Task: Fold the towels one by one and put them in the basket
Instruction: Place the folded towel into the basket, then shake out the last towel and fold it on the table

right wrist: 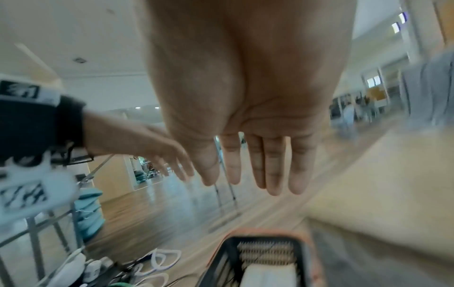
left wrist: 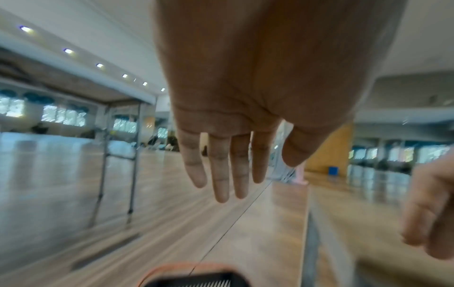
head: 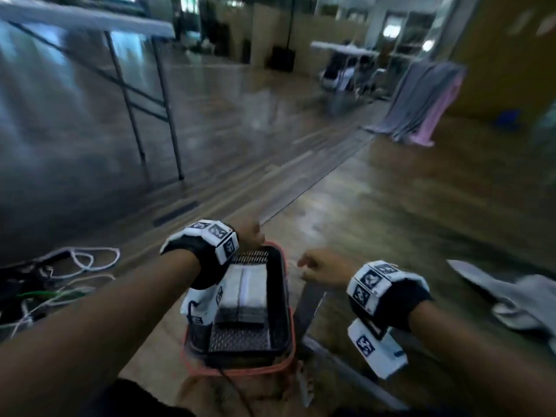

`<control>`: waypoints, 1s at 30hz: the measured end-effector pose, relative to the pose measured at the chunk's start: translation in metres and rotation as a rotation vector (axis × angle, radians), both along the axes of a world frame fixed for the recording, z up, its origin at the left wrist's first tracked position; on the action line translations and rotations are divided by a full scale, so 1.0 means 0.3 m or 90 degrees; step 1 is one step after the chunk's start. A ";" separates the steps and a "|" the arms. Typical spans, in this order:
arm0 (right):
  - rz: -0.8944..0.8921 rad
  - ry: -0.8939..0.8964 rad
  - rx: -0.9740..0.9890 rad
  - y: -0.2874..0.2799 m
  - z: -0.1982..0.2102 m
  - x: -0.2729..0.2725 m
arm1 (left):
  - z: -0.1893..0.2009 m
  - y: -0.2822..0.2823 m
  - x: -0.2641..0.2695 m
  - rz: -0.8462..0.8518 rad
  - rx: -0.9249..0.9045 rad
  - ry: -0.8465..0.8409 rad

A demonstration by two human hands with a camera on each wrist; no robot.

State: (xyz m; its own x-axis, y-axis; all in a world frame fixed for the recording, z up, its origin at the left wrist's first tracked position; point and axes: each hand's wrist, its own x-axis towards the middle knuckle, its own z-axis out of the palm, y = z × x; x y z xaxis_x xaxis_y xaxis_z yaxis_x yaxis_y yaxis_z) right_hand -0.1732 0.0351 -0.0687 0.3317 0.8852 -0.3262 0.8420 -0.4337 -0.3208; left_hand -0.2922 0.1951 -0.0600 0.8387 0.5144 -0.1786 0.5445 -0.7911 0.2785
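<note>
A glossy wooden floor (head: 391,206) runs through a large hall with a folding table (head: 90,19) at left. On it stands the black basket (head: 282,296) holding a folded towel (head: 243,293); another grey towel (head: 517,299) lies at right. The left hand (left wrist: 245,97) and right hand (right wrist: 245,97) hover above, each grip slack, fingers straight, empty.

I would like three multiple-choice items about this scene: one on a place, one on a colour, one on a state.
1. Where is the folded towel?
A. in the basket
B. on a table
C. in a hand

2. What colour is the basket rim?
A. green
B. orange-red
C. white

3. How are the left hand and right hand?
A. both gripping cloth
B. one gripping the basket
C. both open, holding nothing

Key: 1 A, the towel lies inside the black mesh walls; 2 B, the orange-red edge frames the basket; 3 C, both wrist views show straight, empty fingers.
</note>
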 end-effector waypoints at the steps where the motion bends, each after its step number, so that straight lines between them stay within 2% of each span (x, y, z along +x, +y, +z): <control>1: -0.015 -0.021 0.008 -0.080 0.070 0.014 | 0.090 -0.051 0.015 -0.012 0.030 -0.034; 4: -0.112 -0.060 0.039 -0.325 0.262 0.079 | 0.296 -0.214 0.083 -0.078 0.067 -0.111; 7: -0.193 -0.090 0.078 -0.556 0.383 0.164 | 0.400 -0.390 0.173 -0.178 0.105 -0.126; 10: -0.275 -0.115 0.079 -0.769 0.430 0.243 | 0.417 -0.551 0.289 -0.245 0.131 -0.108; 13: -0.347 -0.143 0.015 -0.947 0.420 0.328 | 0.376 -0.682 0.422 -0.325 0.129 -0.083; 18: -0.434 -0.195 -0.137 -1.166 0.298 0.473 | 0.256 -0.860 0.656 -0.436 0.159 -0.011; 21: -0.458 -0.202 -0.206 -1.251 0.168 0.562 | 0.166 -0.954 0.809 -0.508 0.115 0.002; 26: -0.514 -0.227 -0.133 -1.307 -0.047 0.701 | -0.032 -1.121 1.026 -0.603 0.051 -0.068; 30: -0.501 -0.261 -0.112 -1.321 -0.177 0.761 | -0.155 -1.250 1.136 -0.693 0.105 -0.104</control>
